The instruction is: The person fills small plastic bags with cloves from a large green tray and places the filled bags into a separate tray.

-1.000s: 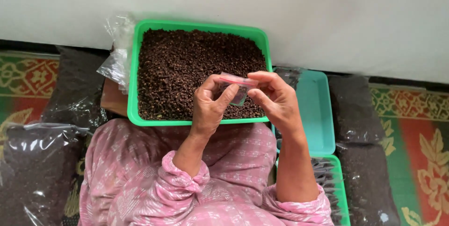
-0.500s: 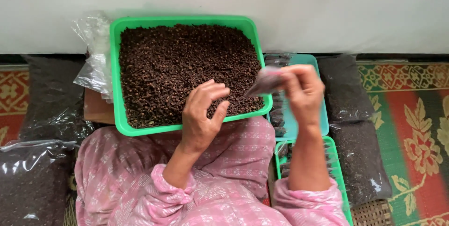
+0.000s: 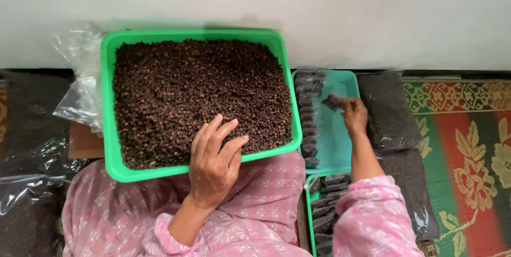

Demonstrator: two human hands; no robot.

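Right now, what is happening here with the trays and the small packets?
A person in pink sleeves sits with a green tray of dark brown cloves on the lap. The left hand rests on the cloves at the tray's near edge. The right hand holds a small filled packet over a teal tray, where similar packets lie in a row. Large clear bags lie beside the green tray.

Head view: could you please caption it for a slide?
Left hand rests on a green tray of cloves; right hand places a small filled packet in a teal tray.
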